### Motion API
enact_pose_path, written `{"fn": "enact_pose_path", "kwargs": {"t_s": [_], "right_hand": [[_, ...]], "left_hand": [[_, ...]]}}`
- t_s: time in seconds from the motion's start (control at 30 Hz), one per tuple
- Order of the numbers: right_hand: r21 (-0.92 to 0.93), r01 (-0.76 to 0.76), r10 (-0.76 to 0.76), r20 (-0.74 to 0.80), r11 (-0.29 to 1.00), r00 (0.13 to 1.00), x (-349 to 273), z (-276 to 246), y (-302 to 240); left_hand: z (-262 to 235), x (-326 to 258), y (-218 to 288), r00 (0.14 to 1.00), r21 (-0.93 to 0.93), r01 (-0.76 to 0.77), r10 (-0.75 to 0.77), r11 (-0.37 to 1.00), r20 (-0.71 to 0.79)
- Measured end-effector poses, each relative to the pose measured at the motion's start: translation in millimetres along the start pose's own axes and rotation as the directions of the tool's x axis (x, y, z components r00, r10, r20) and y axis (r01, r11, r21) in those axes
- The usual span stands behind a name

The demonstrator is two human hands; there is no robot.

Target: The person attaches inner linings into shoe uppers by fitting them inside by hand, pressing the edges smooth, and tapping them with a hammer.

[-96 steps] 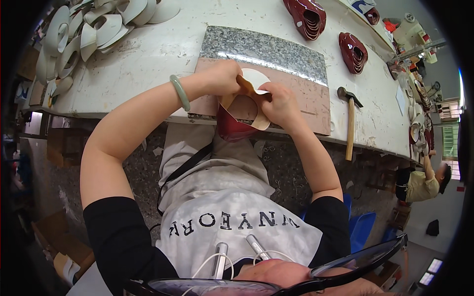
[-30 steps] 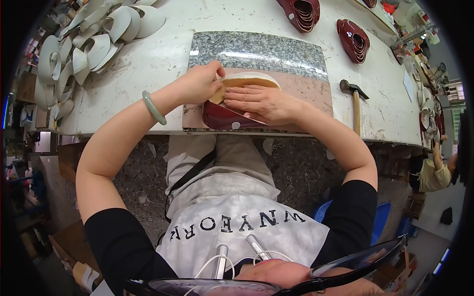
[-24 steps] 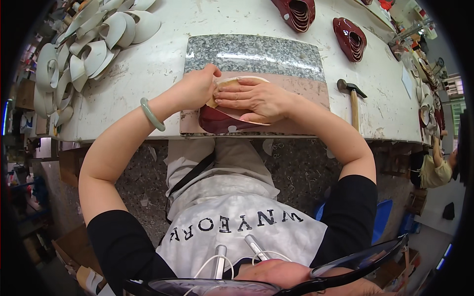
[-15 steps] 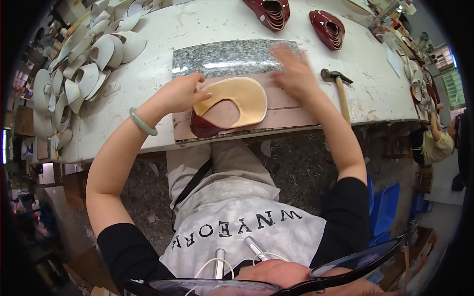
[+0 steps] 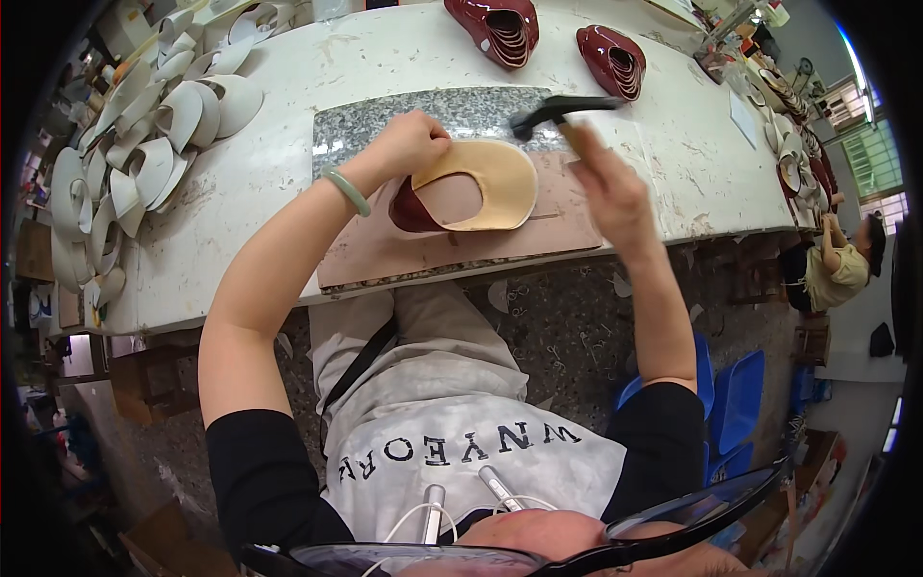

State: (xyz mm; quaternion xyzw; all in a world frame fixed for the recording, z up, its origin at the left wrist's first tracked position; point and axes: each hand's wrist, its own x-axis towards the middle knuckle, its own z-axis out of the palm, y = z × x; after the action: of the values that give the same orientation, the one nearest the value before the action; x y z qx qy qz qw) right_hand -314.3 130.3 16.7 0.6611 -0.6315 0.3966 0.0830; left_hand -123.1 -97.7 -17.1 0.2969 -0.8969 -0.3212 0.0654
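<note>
A shoe upper (image 5: 507,183), tan-lined inside with a dark red outer showing at its left end, lies on a pinkish-brown board (image 5: 385,260). My left hand (image 5: 411,144) pinches its upper left edge, fingers closed. In my right hand (image 5: 618,202) is a hammer (image 5: 562,112), gripped by its wooden handle. The black head is raised above the board, just beyond the right end of the upper. My right fingers are slightly blurred.
A speckled stone slab (image 5: 433,106) lies under the board's far side on the white table (image 5: 250,183). Two glossy dark red stacks of uppers (image 5: 500,38) sit at the back. White curved pieces (image 5: 144,159) heap up at left; blue plastic chairs (image 5: 738,399) stand low right. Another person (image 5: 841,255) works at far right.
My right hand has picked up the hammer from the table and brought it over the board. My left hand has shifted right and now pinches the upper's far edge.
</note>
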Motion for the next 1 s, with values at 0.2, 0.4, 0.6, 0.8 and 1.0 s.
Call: {"fn": "enact_pose_path", "kwargs": {"t_s": [0.2, 0.4, 0.6, 0.8, 1.0], "right_hand": [[-0.095, -0.066, 0.095, 0.343, 0.993, 0.935, 8.7, 35.8, -17.4], [-0.066, -0.033, 0.047, 0.219, 0.997, 0.975, -18.9, 26.5, -13.4], [-0.037, -0.122, 0.127, 0.24, 0.992, 0.962, -31.4, 7.7, -31.7], [0.031, -0.109, 0.099, 0.237, 0.994, 0.966, -36.9, -2.6, -42.9], [-0.012, -0.095, 0.093, 0.35, 0.995, 0.932, -37.9, -7.6, -58.8]], "left_hand": [[2.1, 8.0, 7.2, 1.0, -0.003, 0.0, 0.0, 1.0, -0.009], [2.4, 0.6, 16.9, 0.997, 0.039, -0.032, 0.034, 0.999, -0.062], [9.8, -23.9, 37.2, 0.933, 0.137, -0.164, 0.199, 0.977, -0.299], [24.9, -51.9, 43.5, 0.786, 0.273, -0.299, 0.398, 0.914, -0.472], [31.0, -82.9, 62.2, 0.693, 0.263, -0.376, 0.458, 0.889, -0.557]]}}
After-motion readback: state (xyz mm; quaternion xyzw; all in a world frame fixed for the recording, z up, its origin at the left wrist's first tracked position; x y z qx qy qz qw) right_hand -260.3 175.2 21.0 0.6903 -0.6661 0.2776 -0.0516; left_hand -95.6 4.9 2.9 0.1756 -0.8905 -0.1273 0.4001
